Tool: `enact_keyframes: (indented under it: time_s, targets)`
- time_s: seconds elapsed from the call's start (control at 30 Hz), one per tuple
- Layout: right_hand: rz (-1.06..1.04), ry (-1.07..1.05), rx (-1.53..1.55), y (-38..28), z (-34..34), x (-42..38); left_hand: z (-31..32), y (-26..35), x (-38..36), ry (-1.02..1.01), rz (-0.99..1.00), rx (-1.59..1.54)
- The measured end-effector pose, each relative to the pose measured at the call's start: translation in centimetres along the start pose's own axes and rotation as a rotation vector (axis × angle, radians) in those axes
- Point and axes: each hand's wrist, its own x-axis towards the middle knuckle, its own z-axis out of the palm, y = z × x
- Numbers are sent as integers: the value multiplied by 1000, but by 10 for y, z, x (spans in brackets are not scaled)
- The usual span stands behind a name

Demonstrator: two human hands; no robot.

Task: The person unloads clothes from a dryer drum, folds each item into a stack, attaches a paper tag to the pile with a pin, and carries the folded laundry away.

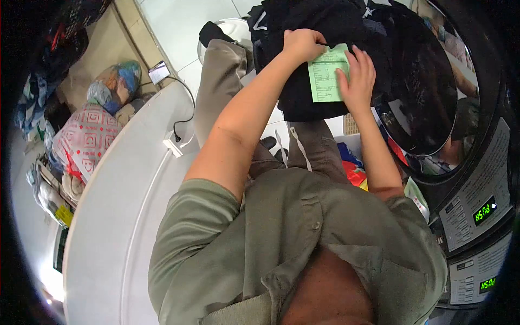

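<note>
Green paper slip (pixel 326 80), printed with a ruled form, lies flat on a bundle of black clothing (pixel 336 49) in the upper middle of the frame. 2 hands pin it: the left hand (pixel 302 44) curls closed on the slip's upper corner and the cloth, while the right hand (pixel 357 80) presses open-fingered on its right edge. Beyond the bundle, at upper right, the round washer door (pixel 428 103) stands open. A white countertop (pixel 124 189) fills the left.

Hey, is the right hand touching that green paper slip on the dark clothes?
Touching. The head view shows the right hand lying flat on the green slip, fingers covering its right edge, with dark clothes beneath.
</note>
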Motion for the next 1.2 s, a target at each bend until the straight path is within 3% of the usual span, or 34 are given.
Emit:
enact_keyframes:
  time_s: [0.1,0.2,0.4,0.47,0.5,0.6,0.63,0.67,0.73,0.8,0.83,0.87,0.93,1.0,1.07,1.2]
  targets:
    - [-83,-302,-189,-10,-2,29,6,0,-12,137,250,-14]
    - [-132,-225,-334,0,20,32,22,3,-19,361,314,127]
    - [-233,-167,-251,-10,64,-4,42,-8,0,303,42,-68]
    - [-93,-281,-301,1,85,-9,40,-16,0,217,11,-105]
    - [-99,-279,-329,4,95,-9,50,-23,8,267,4,-124]
    - [-161,-205,-382,32,124,-14,57,-22,6,532,-51,-348]
    - [-211,-158,-348,39,129,-16,59,-22,-3,850,10,-406]
    - [-155,-208,-406,42,132,-17,54,-21,-22,1038,48,-545]
    - [-209,-174,-398,48,135,-19,46,-34,-81,1263,-56,-623]
    - [-205,-183,-418,49,137,-18,87,-76,-126,1400,-255,-763]
    - [-222,-169,-461,50,138,-19,100,-97,-157,1351,-490,-839]
    - [-202,-177,-473,52,138,-18,148,-139,-165,1385,-643,-871]
    - [-229,-154,-361,66,140,-20,241,-218,-183,1229,-1044,-801]
    - [-191,-95,-312,79,145,-23,338,-292,-195,929,-1213,-358]
    - [-165,-99,-17,80,143,-18,380,-338,-193,459,-1439,-391]
    - [-177,-50,61,77,156,-20,453,-406,-173,307,-1472,-337]
